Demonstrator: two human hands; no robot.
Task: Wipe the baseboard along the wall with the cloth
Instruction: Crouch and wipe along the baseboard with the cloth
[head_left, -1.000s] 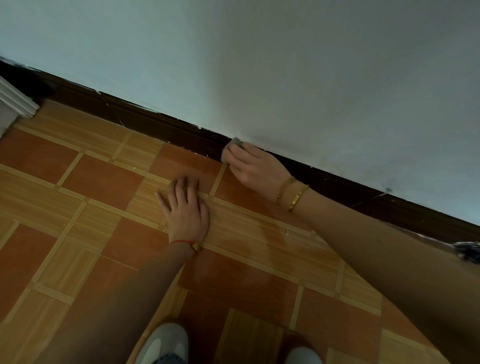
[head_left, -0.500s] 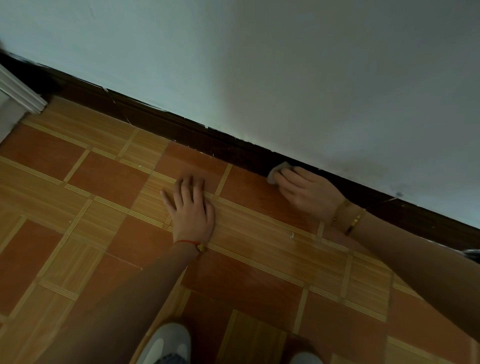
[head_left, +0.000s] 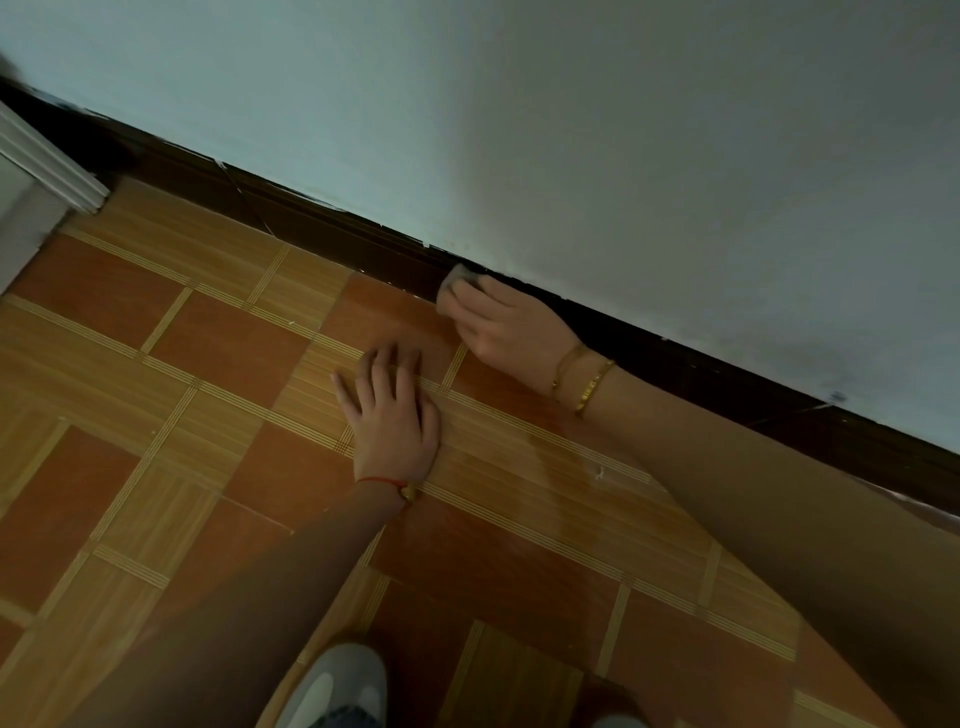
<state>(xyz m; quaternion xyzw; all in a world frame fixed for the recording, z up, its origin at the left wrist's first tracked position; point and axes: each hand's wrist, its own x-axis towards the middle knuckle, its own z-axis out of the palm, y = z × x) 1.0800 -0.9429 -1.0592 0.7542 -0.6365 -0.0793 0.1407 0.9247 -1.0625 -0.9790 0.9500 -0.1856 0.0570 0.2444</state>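
Two hands are in view, and the wiping stroke looks to be under way: the right hand (head_left: 506, 325) presses a small pale grey cloth (head_left: 453, 285) against the face of the dark brown wooden baseboard (head_left: 332, 236), which runs diagonally where the pale wall (head_left: 571, 130) meets the orange and tan tiled floor (head_left: 156, 395). Its fingers lie over the cloth and hold it to the board, though whether the thumb curls under the cloth cannot be told from here. The left hand (head_left: 392, 415) rests flat on the floor just beside it, fingers straight and spread, holding nothing, likely as a prop for the crouch. Judging by the long stretch of board showing on both sides of the cloth, much of the run may remain; the next move calls for sliding the cloth along the board with steady pressure and shifting the propping hand to follow. Only a small corner of the cloth shows past the fingertips, folded or bunched, and the board's top edge looks chipped and flecked with pale paint
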